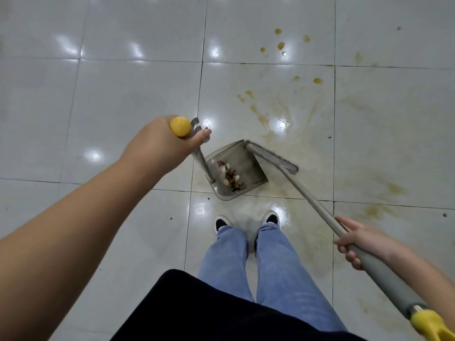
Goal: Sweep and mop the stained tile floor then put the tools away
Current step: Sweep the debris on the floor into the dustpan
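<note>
Dustpan [236,172]: grey, long-handled, resting on the tile floor [123,82] just ahead of the shoes [222,223]; its open lip faces the stained patch, seemingly so litter can be pushed straight in; petal-like scraps and pale bits already lie heaped at its back wall
Broom [273,157]: head set at the pan's lip, one end over the pan's corner, bristles on the tile; grey shaft slanting back to the lower right, yellow end piece at the frame's corner
Left hand [160,141]: fingers wrapped round the top of the dustpan's handle just under its yellow knob [180,126], thumb stretched forward along it; arm reaching out long and nearly straight, probably to hold the pan steady against the broom's push
Right hand [352,244]: fingers curled round the broom shaft midway along, knuckles toward the floor; forearm coming in low from the right
Stains [280,45]: brown-yellow drops and smears spread ahead and to the right of the pan; wet sheen around them; none mopped yet
Stage: sweeping looks close to done; mopping and storing remain; no mop in view
</note>
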Demonstrator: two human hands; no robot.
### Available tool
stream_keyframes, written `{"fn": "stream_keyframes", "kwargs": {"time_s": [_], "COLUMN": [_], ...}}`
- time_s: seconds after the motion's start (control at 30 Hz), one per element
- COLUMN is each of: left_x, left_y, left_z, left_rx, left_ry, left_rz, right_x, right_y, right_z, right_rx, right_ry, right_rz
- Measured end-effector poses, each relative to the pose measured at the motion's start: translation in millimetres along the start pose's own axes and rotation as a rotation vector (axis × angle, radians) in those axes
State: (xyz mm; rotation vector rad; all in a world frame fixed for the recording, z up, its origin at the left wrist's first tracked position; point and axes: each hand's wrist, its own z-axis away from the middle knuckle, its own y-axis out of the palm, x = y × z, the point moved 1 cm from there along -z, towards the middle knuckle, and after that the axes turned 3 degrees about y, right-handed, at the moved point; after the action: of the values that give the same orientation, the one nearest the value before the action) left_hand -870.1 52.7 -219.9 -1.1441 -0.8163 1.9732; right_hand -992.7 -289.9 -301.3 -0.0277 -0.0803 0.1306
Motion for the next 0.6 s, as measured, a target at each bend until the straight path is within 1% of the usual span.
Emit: {"fn": "stream_keyframes", "kwargs": {"time_s": [0.13,0.27,0.47,0.6], "left_x": [-6.2,-19.5,-65.3,-103.0], "left_y": [0.9,0.8,-1.1,4.9], "left_z": [0.4,-1.1,-10.3,-22.8], "left_rx": [0.001,0.017,0.029,0.039], "left_ry": [0.009,0.029,0.179,0.265], "left_rz": [0.008,0.021,-0.145,-0.236], "right_x": [15.3,33.8,46.2,49.5], "right_y": [-8.7,-40.2,-83.5,-107.7], "right_z": [-4.4,-11.0,-13.2,-23.4], "right_rx": [-0.068,-0.061,-0.108,-0.153], "right_ry": [-0.059,-0.062,-0.087,-0.084], "right_rz": [-0.167,-0.367,-0.531,-0.569]}}
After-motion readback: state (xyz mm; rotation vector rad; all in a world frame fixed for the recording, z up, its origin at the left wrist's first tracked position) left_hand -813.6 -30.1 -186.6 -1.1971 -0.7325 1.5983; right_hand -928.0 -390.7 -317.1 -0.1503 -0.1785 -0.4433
